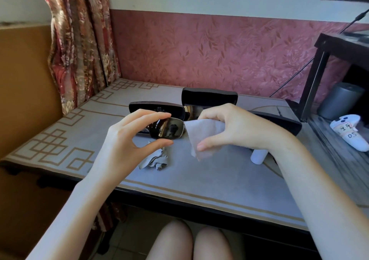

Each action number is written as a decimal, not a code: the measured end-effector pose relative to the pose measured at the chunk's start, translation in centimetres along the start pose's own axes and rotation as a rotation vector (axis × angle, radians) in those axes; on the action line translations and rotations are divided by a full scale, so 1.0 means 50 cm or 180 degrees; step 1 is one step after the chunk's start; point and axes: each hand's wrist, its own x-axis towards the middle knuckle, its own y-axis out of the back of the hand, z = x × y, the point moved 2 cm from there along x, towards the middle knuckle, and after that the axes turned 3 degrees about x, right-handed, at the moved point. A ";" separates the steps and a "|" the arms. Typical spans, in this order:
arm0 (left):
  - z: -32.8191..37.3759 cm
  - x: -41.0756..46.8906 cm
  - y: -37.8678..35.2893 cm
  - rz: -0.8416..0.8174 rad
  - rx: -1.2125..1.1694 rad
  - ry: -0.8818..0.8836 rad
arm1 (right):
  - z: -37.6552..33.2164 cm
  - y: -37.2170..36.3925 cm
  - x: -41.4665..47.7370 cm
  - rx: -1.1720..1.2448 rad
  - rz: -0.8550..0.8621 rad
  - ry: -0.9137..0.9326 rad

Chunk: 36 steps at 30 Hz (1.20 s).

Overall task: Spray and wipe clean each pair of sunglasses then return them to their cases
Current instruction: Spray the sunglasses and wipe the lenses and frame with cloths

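Observation:
My left hand (127, 138) pinches a pair of dark sunglasses (166, 129) by one lens, fingers on its top rim and thumb under it, above the table. My right hand (229, 128) grips a white wipe (203, 136) folded over the other lens, which is hidden. Behind stand two open black cases: one (153, 108) at the left, one (209, 98) further back with another pair of sunglasses (192, 111) inside. A shut black case (287, 121) lies at the right. A white spray bottle (258, 156) peeks from under my right wrist.
A crumpled grey cloth (157, 161) lies on the grey patterned table mat (179, 182) below the sunglasses. At the right are a dark shelf (319, 60), a grey cylinder (337, 102) and a white controller (351, 132). A floral curtain (79, 40) hangs at the left.

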 end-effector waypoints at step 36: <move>0.015 0.009 0.013 0.0106 0.0093 -0.0040 | -0.001 -0.008 -0.002 0.0983 0.0288 0.0438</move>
